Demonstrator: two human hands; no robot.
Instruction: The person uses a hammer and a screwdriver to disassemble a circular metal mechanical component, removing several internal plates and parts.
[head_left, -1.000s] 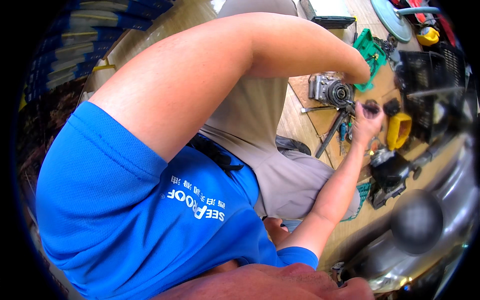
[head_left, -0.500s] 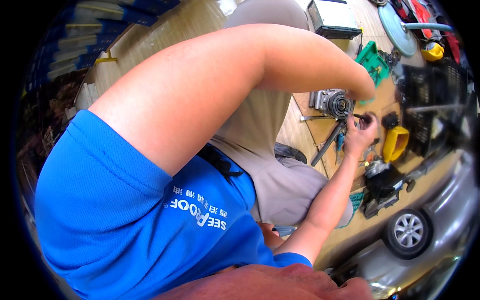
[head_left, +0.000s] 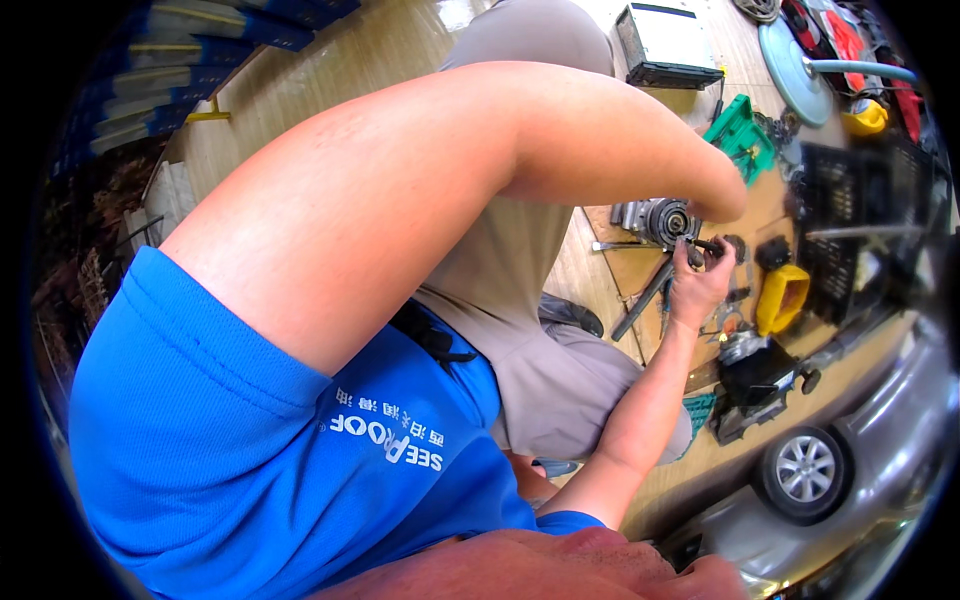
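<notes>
A grey metal compressor (head_left: 664,222) with a ringed round pulley face stands on brown cardboard (head_left: 625,270). My right hand (head_left: 700,290) is beside its near side, thumb and fingers closed on a short black rod-like tool (head_left: 706,246) that points toward the pulley. The tool's exact kind is too small to make out. Bent over the compressor's far right side is my left hand (head_left: 722,207); its wrist shows, but its fingers are hidden behind it. A flat metal tool (head_left: 618,246) and a long dark bar (head_left: 643,298) lie close to the compressor.
Beyond stands a green basket (head_left: 742,135), with a white-and-black box (head_left: 668,45) farther back. To the right are a yellow container (head_left: 783,298), black crates (head_left: 850,190) and a black housing (head_left: 762,385). A grey car (head_left: 870,430) stands at lower right.
The view has shifted slightly, so things sit a little lower and more to the left. My right hand's fingers, blurred before, have shifted around the black tool. My left arm keeps nearly the same pose.
</notes>
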